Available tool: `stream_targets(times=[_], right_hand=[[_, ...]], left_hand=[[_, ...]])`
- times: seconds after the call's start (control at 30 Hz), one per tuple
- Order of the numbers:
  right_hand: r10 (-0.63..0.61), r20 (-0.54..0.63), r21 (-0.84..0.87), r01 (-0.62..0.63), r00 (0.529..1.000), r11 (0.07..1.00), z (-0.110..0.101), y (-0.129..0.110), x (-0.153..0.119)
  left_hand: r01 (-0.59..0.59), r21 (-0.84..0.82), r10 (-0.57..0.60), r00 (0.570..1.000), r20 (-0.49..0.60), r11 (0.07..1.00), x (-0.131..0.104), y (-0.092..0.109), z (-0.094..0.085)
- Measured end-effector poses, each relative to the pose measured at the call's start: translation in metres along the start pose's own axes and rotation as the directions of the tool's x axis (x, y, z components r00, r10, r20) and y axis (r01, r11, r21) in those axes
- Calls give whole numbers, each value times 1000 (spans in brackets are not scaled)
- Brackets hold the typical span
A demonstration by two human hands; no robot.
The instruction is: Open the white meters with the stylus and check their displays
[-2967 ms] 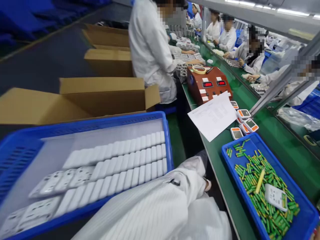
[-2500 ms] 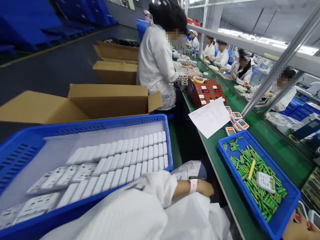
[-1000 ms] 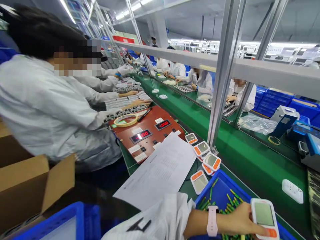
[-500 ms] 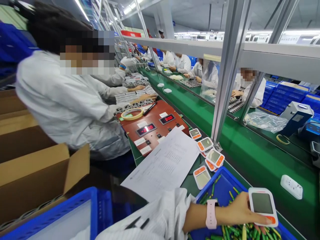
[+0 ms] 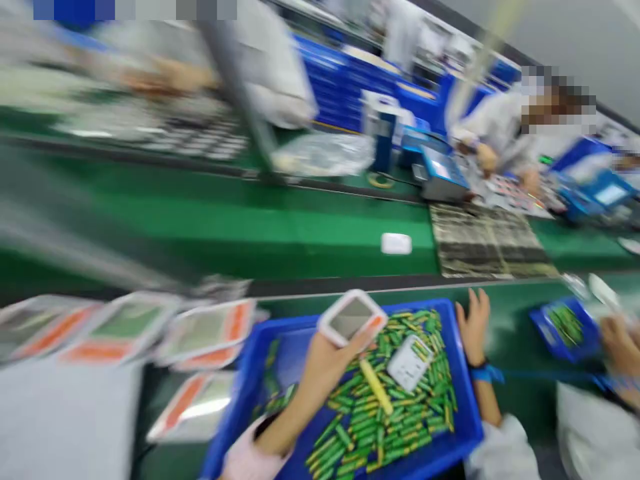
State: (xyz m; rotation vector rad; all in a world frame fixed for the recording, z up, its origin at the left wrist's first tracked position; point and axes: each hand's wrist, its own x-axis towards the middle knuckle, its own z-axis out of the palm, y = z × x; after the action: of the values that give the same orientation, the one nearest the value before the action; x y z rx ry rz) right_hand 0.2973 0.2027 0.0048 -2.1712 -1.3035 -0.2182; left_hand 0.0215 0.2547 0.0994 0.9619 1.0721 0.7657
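My left hand [image 5: 320, 363] grips a white handheld meter [image 5: 350, 317] with a grey screen and an orange button strip, above a blue tray [image 5: 447, 313]. Green AAA-like batteries [image 5: 360, 427] fill much of this tray. A second white meter [image 5: 410, 363] lies face down on them, with green batteries showing in its back. Beside it is a yellow stick-like tool [image 5: 376, 387]. At the tray's right rim is my right hand [image 5: 474, 327], thumb and fingers apart, with a blue band on the wrist. Motion blur hides whether it touches the rim.
Several white-and-orange meters [image 5: 207, 333] and a paper sheet [image 5: 65, 413] lie at left. A white piece [image 5: 397, 243] sits on the green conveyor [image 5: 320, 230]. At right, a co-worker's hand [image 5: 623, 347] is near a small blue tray [image 5: 543, 320] of batteries. A dark mat [image 5: 493, 243] lies ahead.
The view has swung right and down, bringing the tray and my right hand into sight. My left hand still holds the meter over the batteries.
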Motion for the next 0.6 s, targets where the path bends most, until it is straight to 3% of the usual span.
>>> stream_targets(times=[0.07,0.13,0.23,0.3,0.37,0.47,0.6], right_hand=[[92,-72,-69,-96,993,993,-27,28,-17],[140,-76,-32,-143,987,989,-33,39,-20],[233,-65,77,-228,970,971,-33,40,-13],[260,-30,193,-250,965,949,-41,28,-10],[217,29,335,-214,976,918,-56,11,-10],[48,182,528,-139,982,838,-84,-18,-9],[-138,417,672,-203,899,712,-107,-58,-12]], left_hand=[[-35,126,39,999,-31,991,10,4,-1],[-64,241,77,996,-45,968,11,13,1],[-80,329,109,991,-72,941,1,24,6],[-69,300,102,990,-97,952,-3,24,9],[-49,220,73,992,-104,974,-1,19,10],[-27,143,35,998,-53,989,8,9,8],[-72,98,69,997,29,993,10,4,6]])
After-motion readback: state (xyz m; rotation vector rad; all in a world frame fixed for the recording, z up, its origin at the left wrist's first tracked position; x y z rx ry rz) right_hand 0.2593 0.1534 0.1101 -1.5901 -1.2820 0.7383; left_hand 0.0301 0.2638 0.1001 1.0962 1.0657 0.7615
